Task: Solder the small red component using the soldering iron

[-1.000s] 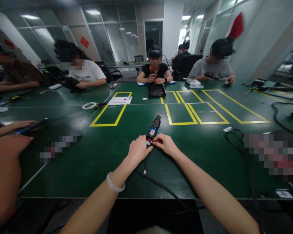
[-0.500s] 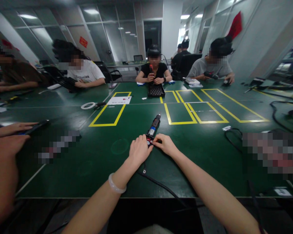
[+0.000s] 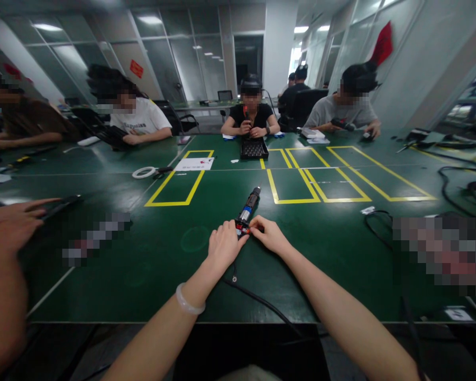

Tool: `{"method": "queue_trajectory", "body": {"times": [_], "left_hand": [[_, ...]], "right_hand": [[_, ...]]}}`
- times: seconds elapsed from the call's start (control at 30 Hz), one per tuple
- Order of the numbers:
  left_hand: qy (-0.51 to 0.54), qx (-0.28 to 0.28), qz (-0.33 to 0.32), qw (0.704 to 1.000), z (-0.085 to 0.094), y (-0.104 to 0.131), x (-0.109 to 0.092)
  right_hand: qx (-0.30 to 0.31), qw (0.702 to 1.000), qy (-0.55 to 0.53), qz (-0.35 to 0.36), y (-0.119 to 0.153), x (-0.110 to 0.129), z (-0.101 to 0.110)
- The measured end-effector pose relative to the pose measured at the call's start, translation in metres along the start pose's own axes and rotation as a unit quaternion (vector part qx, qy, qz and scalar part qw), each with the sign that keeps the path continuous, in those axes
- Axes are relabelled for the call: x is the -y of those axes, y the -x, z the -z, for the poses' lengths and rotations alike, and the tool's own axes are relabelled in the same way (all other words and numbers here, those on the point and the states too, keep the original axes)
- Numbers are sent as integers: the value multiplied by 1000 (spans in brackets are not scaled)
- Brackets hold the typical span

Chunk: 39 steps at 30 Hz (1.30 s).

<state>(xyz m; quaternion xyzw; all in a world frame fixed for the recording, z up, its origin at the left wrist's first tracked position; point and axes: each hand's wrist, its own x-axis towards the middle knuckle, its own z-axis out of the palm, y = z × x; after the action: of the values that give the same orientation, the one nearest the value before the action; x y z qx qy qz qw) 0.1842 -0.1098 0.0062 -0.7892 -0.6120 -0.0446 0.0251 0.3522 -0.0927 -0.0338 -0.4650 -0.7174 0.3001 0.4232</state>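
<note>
A slim black tool with a silver and blue middle [image 3: 247, 210] lies on the green table [image 3: 174, 286], its thin tip pointing away from me. My left hand [image 3: 224, 243] is closed on its near end, where red and white parts show between my hands. My right hand [image 3: 268, 234] has thumb and forefinger pinched at the right side of that end, beside a small orange-red part; what exactly it pinches is too small to tell. A black cable [image 3: 262, 301] with a small metal ring [image 3: 234, 279] runs from below my left hand toward the table's front edge.
Another person's hand [image 3: 18, 222] rests at the left by a dark device [image 3: 63, 206]. Yellow tape rectangles [image 3: 168, 203] mark the table. A black tray [image 3: 254, 156] stands before a seated person opposite. Cables [image 3: 446, 182] and a blurred object [image 3: 444, 251] lie at the right.
My right fingers have shifted slightly, and an orange-red part now shows at their tips. The other person's hand at the left has lifted and changed its finger pose.
</note>
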Motion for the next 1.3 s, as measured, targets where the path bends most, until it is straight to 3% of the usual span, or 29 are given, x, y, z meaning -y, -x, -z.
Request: {"method": "queue_trajectory", "body": {"times": [0.27,0.53,0.7,0.87,1.0,1.1,1.2,1.3], "left_hand": [[-29,-4,-5,1000,-3,-4,19],[-53,25,1,998,5,2,59],[-73,45,34,996,10,13,106],[-86,51,87,991,11,22,170],[-84,55,121,988,10,21,223],[-109,52,147,982,9,17,249],[-149,2,144,978,11,16,253],[-158,-62,106,980,13,18,242]], "right_hand": [[10,1000,11,-8,0,-4,3],[24,1000,12,-12,0,-4,5],[27,999,12,-14,-1,-4,5],[32,999,19,-14,-1,-4,5],[37,999,31,-10,-2,-4,5],[37,999,37,-7,-2,-4,5],[38,998,43,-4,-2,-4,4],[40,998,53,-5,-2,-3,5]]}}
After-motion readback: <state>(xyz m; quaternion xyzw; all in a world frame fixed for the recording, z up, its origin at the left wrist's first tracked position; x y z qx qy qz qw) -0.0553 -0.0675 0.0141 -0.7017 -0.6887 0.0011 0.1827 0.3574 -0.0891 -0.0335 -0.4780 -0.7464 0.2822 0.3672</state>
